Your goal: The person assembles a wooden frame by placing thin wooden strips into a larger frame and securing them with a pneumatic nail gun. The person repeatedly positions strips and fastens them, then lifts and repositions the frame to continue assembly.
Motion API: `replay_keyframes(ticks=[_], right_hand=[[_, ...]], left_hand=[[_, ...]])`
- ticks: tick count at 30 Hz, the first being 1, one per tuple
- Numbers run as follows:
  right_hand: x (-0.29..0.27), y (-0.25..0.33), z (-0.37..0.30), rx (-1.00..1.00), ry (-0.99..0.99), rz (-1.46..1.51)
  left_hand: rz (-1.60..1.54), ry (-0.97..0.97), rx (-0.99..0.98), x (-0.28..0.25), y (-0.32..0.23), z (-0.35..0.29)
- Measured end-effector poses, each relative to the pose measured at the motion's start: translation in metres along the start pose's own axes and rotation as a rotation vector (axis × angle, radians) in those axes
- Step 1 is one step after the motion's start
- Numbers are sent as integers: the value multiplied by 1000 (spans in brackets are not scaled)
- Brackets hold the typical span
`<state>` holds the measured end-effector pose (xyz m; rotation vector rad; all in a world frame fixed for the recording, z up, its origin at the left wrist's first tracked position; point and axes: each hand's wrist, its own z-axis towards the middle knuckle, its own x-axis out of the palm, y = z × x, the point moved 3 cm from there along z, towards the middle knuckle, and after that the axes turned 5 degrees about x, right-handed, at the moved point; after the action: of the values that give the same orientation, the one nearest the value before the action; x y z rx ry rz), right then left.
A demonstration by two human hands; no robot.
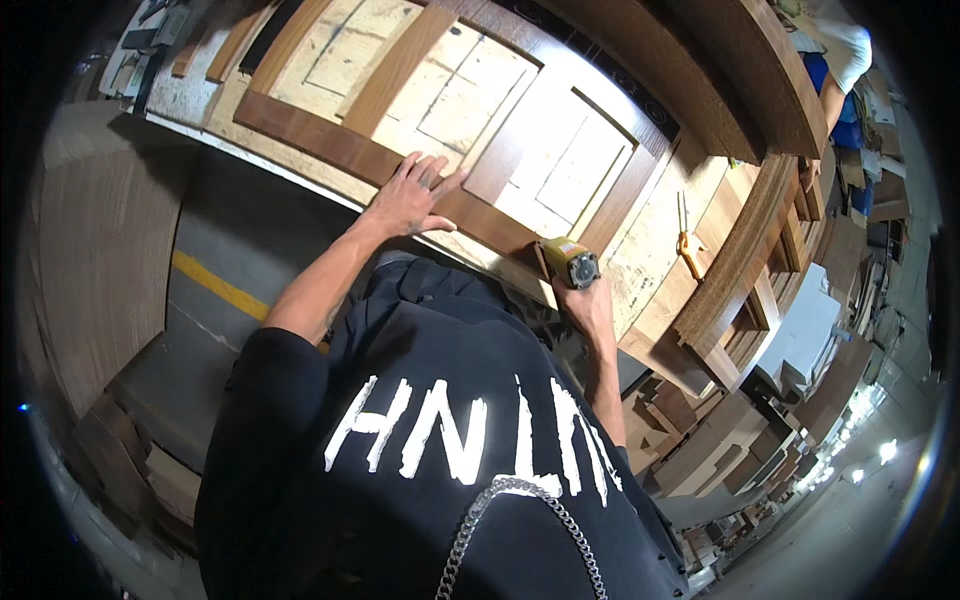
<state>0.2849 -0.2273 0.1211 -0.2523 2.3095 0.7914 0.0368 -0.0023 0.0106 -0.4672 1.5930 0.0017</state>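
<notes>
A brown wooden frame [320, 140] with crosspieces lies on the pale workbench [640, 270]. My left hand [408, 197] rests on its near rail, fingers spread and thumb stretched along the wood. Farther right, my right hand [588, 300] is closed around what looks like a nail gun [568, 258], yellow with a dark round cap. The tool's front end meets the near rail close to the frame's right corner. My fingers on its handle are mostly hidden. Pliers [690, 250] with orange-yellow handles lie on the bench to the right.
A curved wooden piece [740, 270] stands on the right, beside stacked boards [710, 440]. Large dark brown panels [700, 60] rise at the far side. Another person's arm [835, 90] reaches in there. A big wooden panel [110, 260] stands left, beside the floor's yellow line [220, 285].
</notes>
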Motion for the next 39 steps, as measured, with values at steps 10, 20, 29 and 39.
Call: replay_keyframes(ticks=[10,20,29,39], right_hand=[[51,82,48,116,-42,-8],[53,89,27,108,-81,-41],[69,108,34,172,-48,-30],[64,102,34,389,-123,-59]], left_hand=[[52,-138,302,3,18,1],[-8,-118,329,7,27,5],[-10,-69,327,9,27,4],[-34,-81,326,9,25,4]])
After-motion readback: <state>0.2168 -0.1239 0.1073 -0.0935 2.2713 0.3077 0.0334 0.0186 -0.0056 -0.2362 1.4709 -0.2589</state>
